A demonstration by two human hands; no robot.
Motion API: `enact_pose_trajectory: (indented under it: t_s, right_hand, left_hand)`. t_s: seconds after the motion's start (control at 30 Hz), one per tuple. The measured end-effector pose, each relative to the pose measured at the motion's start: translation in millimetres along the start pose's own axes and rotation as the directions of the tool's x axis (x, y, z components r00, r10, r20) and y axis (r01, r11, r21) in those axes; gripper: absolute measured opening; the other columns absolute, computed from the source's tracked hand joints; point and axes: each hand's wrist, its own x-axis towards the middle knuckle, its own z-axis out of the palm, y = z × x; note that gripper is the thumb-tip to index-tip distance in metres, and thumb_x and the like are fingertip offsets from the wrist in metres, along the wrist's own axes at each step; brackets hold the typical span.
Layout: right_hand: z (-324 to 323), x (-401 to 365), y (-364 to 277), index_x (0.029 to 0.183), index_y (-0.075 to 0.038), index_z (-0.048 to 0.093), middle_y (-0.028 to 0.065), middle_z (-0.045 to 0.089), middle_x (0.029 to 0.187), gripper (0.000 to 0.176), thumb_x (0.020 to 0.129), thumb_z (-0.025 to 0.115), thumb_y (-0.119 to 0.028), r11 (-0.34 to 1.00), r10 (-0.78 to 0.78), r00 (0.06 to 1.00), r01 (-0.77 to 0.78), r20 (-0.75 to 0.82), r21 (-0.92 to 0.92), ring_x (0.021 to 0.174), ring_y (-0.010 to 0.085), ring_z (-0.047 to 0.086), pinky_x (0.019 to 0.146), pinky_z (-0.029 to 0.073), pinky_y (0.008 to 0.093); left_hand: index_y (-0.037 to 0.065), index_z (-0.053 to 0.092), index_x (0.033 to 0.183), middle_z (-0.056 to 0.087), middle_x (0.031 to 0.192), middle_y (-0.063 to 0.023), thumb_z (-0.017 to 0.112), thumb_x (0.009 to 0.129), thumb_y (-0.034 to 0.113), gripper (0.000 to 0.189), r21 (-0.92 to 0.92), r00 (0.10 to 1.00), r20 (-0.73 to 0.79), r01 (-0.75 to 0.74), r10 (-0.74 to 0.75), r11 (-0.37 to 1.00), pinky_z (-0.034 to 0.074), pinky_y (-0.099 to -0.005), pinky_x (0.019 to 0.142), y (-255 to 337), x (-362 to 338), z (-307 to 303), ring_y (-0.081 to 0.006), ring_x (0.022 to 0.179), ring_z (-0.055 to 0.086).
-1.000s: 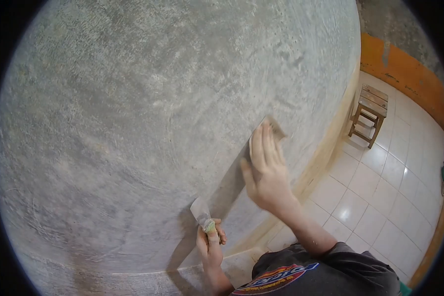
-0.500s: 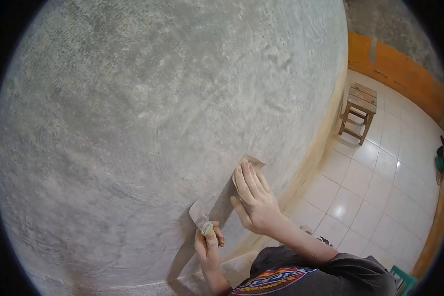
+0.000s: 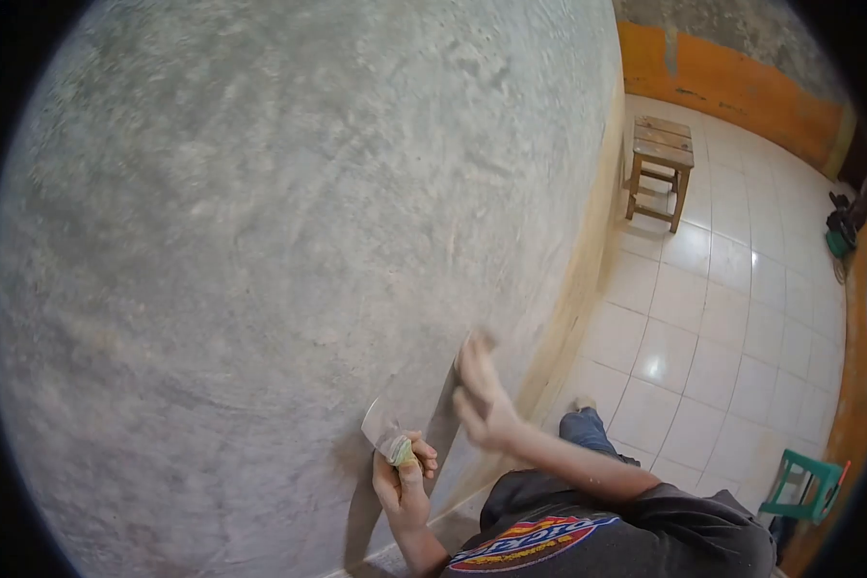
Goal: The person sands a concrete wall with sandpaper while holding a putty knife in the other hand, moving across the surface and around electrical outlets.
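My left hand (image 3: pixel 402 489) is closed round the handle of a putty knife (image 3: pixel 385 424), whose pale blade points up close to the grey plastered wall (image 3: pixel 260 250). Farther right, my right hand (image 3: pixel 488 405) presses against the lower part of the wall and is smeared by motion. A blurred brownish edge of sandpaper (image 3: pixel 484 336) shows at its fingertips; the rest is hidden under the fingers. Shadows of both hands fall on the wall.
A wooden stool (image 3: pixel 663 154) stands by the wall on the white tiled floor (image 3: pixel 679 356). Lower right is a green plastic stool (image 3: pixel 807 486). Dark and green items (image 3: pixel 840 231) lie at the far right, near the orange-painted wall (image 3: pixel 732 91).
My right hand has shifted slightly down the wall and turned edge-on with the sandpaper. The view has swung so the stool sits farther left, and the green stool shows more. My left hand stays nearly still.
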Motion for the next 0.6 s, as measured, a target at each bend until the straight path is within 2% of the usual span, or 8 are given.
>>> enact_pose_trajectory:
  t_s: [0.1,0.2,0.27,0.3,0.33,0.43,0.53,0.6]
  right_hand:
    - [-29,55,19,0.145,0.007,0.021,0.0283,0.012,0.153,0.062,0.092,0.048,-0.01,0.998,0.059,0.987,-0.059,-0.151,0.002,0.143,0.0397,0.007,0.116,0.008,0.0464]
    - [-10,24,7,0.145,0.005,0.022,0.0275,0.015,0.152,0.06,0.093,0.047,-0.01,0.993,0.116,0.966,-0.111,-0.231,0.034,0.143,0.0384,0.011,0.115,0.011,0.0464]
    - [4,-10,-9,0.145,0.006,0.023,0.0274,0.017,0.152,0.057,0.094,0.045,-0.009,0.997,0.057,0.998,-0.058,-0.022,-0.055,0.143,0.0378,0.013,0.115,0.013,0.0454]
    - [-7,-3,-10,0.145,0.006,0.023,0.0276,0.018,0.151,0.057,0.094,0.045,-0.009,0.977,0.082,0.996,-0.073,0.035,-0.199,0.142,0.0389,0.015,0.115,0.015,0.0445]
    - [-14,9,-5,0.145,0.006,0.023,0.0276,0.018,0.151,0.057,0.094,0.045,-0.009,0.977,0.088,0.996,-0.08,0.031,-0.197,0.142,0.0389,0.015,0.115,0.015,0.0445]
    - [-34,62,4,0.145,0.006,0.022,0.0278,0.017,0.152,0.06,0.094,0.048,-0.01,0.998,0.057,0.973,-0.059,-0.223,-0.003,0.142,0.0395,0.015,0.115,0.015,0.0447]
    - [-4,45,-5,0.145,0.007,0.021,0.028,0.015,0.152,0.061,0.093,0.048,-0.009,0.997,0.065,0.971,-0.071,-0.228,-0.021,0.143,0.0386,0.012,0.115,0.013,0.0446]
    - [6,15,-18,0.145,0.007,0.021,0.0282,0.014,0.152,0.061,0.092,0.049,-0.008,0.996,0.092,0.984,-0.09,-0.151,0.021,0.144,0.0382,0.01,0.116,0.012,0.0442]
  left_hand:
    - [-0.001,0.051,0.11,0.056,0.078,-0.0064,0.052,0.095,0.042,0.046,0.007,1.0,0.018,-0.002,0.002,1.0,0.041,-0.0226,0.053,-1,-2,0,-0.0114,0.063,0.052]
    - [-0.001,0.051,0.11,0.056,0.079,-0.0066,0.052,0.095,0.043,0.046,0.023,1.0,0.003,0.004,-0.004,1.0,0.042,-0.0229,0.053,1,0,-1,-0.0115,0.064,0.052]
    - [0.0,0.051,0.11,0.056,0.08,-0.0069,0.052,0.095,0.044,0.047,-0.001,0.999,0.041,0.01,-0.01,1.0,0.042,-0.023,0.053,0,1,-2,-0.0114,0.065,0.052]
    - [0.0,0.051,0.11,0.056,0.08,-0.0069,0.052,0.095,0.044,0.047,0.005,0.999,0.046,0.017,-0.018,1.0,0.042,-0.023,0.053,1,0,-2,-0.0114,0.065,0.052]
    - [-0.002,0.051,0.111,0.058,0.083,-0.0076,0.055,0.095,0.04,0.045,-0.049,0.998,0.044,0.049,-0.047,0.998,0.042,-0.0227,0.055,2,-1,-1,-0.0109,0.066,0.052]
    - [-0.004,0.051,0.111,0.059,0.086,-0.0078,0.057,0.095,0.034,0.042,-0.09,0.994,0.063,0.099,-0.094,0.991,0.042,-0.0224,0.058,9,3,-2,-0.0103,0.068,0.051]
    - [-0.005,0.051,0.112,0.059,0.088,-0.0071,0.056,0.096,0.03,0.039,-0.068,0.988,0.096,0.126,-0.119,0.99,0.042,-0.0217,0.059,11,3,-8,-0.0097,0.07,0.05]
    - [-0.005,0.051,0.112,0.059,0.089,-0.007,0.055,0.096,0.029,0.038,-0.076,0.98,0.142,0.149,-0.137,0.986,0.042,-0.0213,0.059,10,5,-9,-0.0094,0.07,0.05]
